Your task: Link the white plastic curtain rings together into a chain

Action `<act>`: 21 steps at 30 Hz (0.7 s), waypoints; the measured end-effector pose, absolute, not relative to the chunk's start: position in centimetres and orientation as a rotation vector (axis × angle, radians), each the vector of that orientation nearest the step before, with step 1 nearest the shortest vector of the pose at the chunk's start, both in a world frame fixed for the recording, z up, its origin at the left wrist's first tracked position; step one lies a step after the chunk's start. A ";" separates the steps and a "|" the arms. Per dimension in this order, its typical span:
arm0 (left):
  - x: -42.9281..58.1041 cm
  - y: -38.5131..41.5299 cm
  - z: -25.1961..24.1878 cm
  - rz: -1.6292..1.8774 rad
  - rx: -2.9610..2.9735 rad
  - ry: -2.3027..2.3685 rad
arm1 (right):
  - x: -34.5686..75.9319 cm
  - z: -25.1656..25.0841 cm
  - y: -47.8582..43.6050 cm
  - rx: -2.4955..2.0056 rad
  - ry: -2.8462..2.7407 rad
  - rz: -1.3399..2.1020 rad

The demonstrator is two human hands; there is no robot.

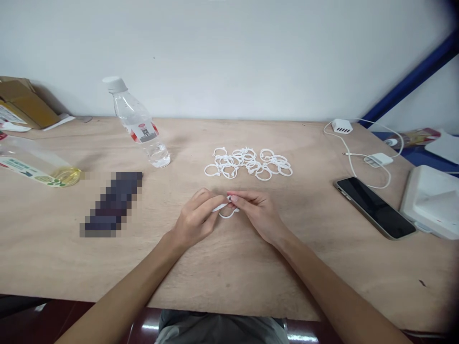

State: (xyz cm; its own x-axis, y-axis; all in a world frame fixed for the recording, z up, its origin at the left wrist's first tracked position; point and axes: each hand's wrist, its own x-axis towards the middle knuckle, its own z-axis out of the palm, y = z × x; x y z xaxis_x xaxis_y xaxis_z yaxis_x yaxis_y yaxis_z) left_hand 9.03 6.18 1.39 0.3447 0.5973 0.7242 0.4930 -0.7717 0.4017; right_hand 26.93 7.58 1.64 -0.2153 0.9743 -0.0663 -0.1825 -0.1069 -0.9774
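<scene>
My left hand (196, 219) is closed in a pinch on a white plastic ring (219, 207), seen here as a flat band leaving the fingertips. At the band's upper end, the thumb and forefinger of my right hand (261, 213) are pressed together on its small fitting. A curved white piece with a knobbed end (226, 217) shows just under the fingers; I cannot tell whether it belongs to the same ring. Fingers hide part of the join. Beyond my hands lies a loose pile of several similar white rings (263, 173), some overlapping.
A water bottle (138, 124) stands left of the rings, near a pixelated dark object (114, 203) and a bottle with yellow liquid (39, 162). To the right are a phone (376, 206), white chargers with cables (342, 126), and a white device (433, 200). A cardboard box (28, 102) sits far left.
</scene>
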 end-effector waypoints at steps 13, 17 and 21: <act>9.2 6.2 2.1 0.978 2.238 1.208 | 27.3 2.3 7.6 -1.011 -1.132 1.459; 9.1 6.3 2.1 0.940 2.182 1.140 | 27.3 2.1 7.9 -0.980 -1.134 1.514; 9.1 6.3 2.1 0.939 2.171 1.148 | 27.3 2.3 7.7 -1.025 -1.266 1.461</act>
State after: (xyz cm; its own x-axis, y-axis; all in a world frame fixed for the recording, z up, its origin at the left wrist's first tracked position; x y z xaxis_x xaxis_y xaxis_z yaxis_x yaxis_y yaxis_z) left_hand 9.07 6.34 2.06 0.4041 0.8499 0.3381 0.5000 -0.5148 0.6965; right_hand 27.27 7.71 2.31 -0.2324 0.9724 -0.0221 -0.1166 -0.0504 -0.9919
